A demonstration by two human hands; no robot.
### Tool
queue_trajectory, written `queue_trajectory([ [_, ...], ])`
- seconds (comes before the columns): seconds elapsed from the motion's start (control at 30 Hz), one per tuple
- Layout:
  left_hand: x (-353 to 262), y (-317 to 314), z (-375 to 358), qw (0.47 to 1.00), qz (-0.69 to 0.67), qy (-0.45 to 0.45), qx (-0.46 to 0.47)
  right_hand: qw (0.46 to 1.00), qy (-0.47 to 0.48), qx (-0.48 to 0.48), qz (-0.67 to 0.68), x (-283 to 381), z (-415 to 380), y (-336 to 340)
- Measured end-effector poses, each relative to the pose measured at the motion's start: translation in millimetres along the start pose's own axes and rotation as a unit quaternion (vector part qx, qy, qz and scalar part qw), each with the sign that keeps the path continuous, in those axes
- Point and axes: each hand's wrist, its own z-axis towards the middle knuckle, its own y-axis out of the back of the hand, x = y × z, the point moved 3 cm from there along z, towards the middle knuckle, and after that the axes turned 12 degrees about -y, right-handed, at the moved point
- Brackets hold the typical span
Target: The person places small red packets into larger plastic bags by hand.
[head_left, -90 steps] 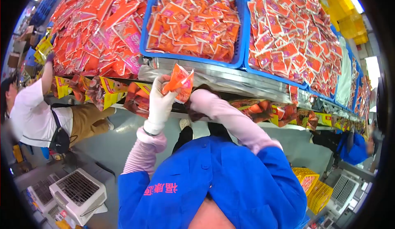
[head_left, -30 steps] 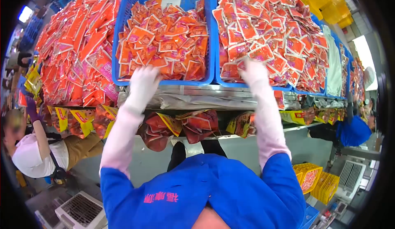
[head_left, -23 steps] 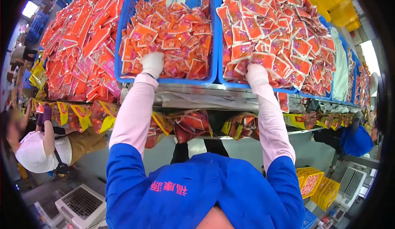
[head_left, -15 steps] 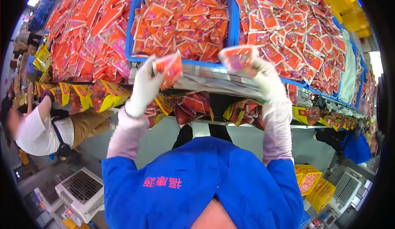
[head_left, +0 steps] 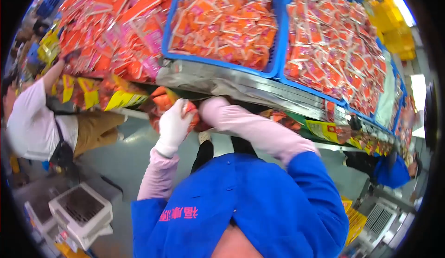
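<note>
My left hand (head_left: 174,124), in a white glove, is closed on the red edge of a plastic bag (head_left: 163,101) at the front of the line. The bag's mouth shows orange-red inside. My right arm, in a pale pink sleeve (head_left: 259,128), reaches across to the left and ends beside that bag. The hand itself is hidden past the cuff, so its fingers cannot be seen. In front of me stands a blue crate (head_left: 222,65) with many small orange-red sachets (head_left: 222,26).
Larger red packets (head_left: 111,31) are heaped at the left. Another blue crate of sachets (head_left: 333,49) stands at the right. Yellow-topped bags (head_left: 125,100) hang along the metal edge (head_left: 199,77). A co-worker (head_left: 41,128) stands at the left. White slatted units (head_left: 81,207) sit on the floor behind.
Both hands have come down from in front of the crate to a bag at the front edge, the right one crossing leftward. The sachets held up before no longer show. The view has turned slightly.
</note>
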Motion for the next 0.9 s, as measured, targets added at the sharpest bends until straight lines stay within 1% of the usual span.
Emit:
queue_trajectory([
  [0.03,10,-6,-3,0.999,-0.029,-0.014,-0.031,1.0,-0.016,-0.012,-0.021,9,37,-14],
  [0.07,19,-14,-3,0.996,-0.061,-0.03,-0.065,0.998,-0.044,-0.031,-0.012,12,76,-31],
  [0.1,17,-13,-3,0.992,-0.09,-0.035,-0.085,0.998,-0.06,-0.037,0.005,13,103,-42],
  [0.13,9,-9,-1,0.987,-0.117,-0.033,-0.101,0.998,-0.053,-0.034,0.023,12,113,-42],
  [0.17,-2,-3,2,0.982,-0.149,-0.031,-0.114,0.999,-0.013,-0.021,0.047,5,100,-31],
  [0.2,-13,5,3,0.976,-0.179,-0.024,-0.125,0.996,0.055,-0.011,0.076,-8,64,-9],
  [0.23,-22,8,6,0.968,-0.213,-0.031,-0.125,0.988,0.062,-0.107,0.095,-31,-22,30],
  [0.27,-18,-4,7,0.933,-0.333,0.008,-0.137,0.959,0.068,-0.182,0.206,-74,-78,51],
  [0.3,-33,-7,12,0.922,-0.37,-0.006,-0.116,0.928,-0.037,-0.278,0.244,-121,-95,54],
  [0.33,-55,-12,18,0.909,-0.405,-0.018,-0.094,0.852,-0.109,-0.444,0.254,-182,-108,49],
  [0.37,-74,-27,22,0.848,-0.526,0.015,-0.061,0.82,-0.26,-0.418,0.291,-243,-112,50],
  [0.4,-87,-49,23,0.826,-0.563,0.012,-0.031,0.831,-0.292,-0.291,0.373,-308,-91,34],
  [0.43,-107,-59,26,0.906,-0.419,-0.054,0.016,0.85,-0.277,-0.315,0.32,-331,-71,21],
  [0.47,-129,-73,32,0.916,-0.347,-0.201,-0.018,0.863,-0.26,-0.345,0.263,-345,-53,14],
  [0.5,-124,-104,33,0.889,-0.365,-0.274,0.024,0.849,-0.318,-0.346,0.241,-349,-31,7],
  [0.53,-145,-111,38,0.899,-0.256,-0.352,0.035,0.832,-0.375,-0.347,0.219,-344,-14,5],
  [0.57,-147,-122,38,0.91,-0.159,-0.374,0.077,0.834,-0.373,-0.34,0.223,-338,-13,8],
  [0.6,-145,-132,34,0.91,-0.062,-0.392,0.123,0.834,-0.372,-0.334,0.232,-347,-18,2],
  [0.63,-136,-142,30,0.901,0.034,-0.369,0.227,0.812,-0.306,-0.389,0.31,-361,-30,1],
  [0.67,-124,-128,16,0.898,0.097,-0.37,0.218,0.776,-0.237,-0.439,0.386,-360,-41,-1],
  [0.73,-116,-114,2,0.876,0.118,-0.397,0.247,0.661,-0.114,-0.497,0.551,-313,-117,14],
  [0.77,-114,-111,-6,0.856,0.165,-0.416,0.259,0.663,-0.02,-0.41,0.626,-278,-148,20],
  [0.8,-105,-115,-11,0.859,0.163,-0.412,0.258,0.649,0.072,-0.315,0.689,-239,-169,17],
  [0.87,-80,-132,-18,0.838,0.171,-0.421,0.304,0.771,0.096,-0.114,0.619,-165,-174,-3],
  [0.9,-84,-120,-15,0.861,0.126,-0.453,0.192,0.895,0.07,-0.164,0.409,-142,-147,-18],
])
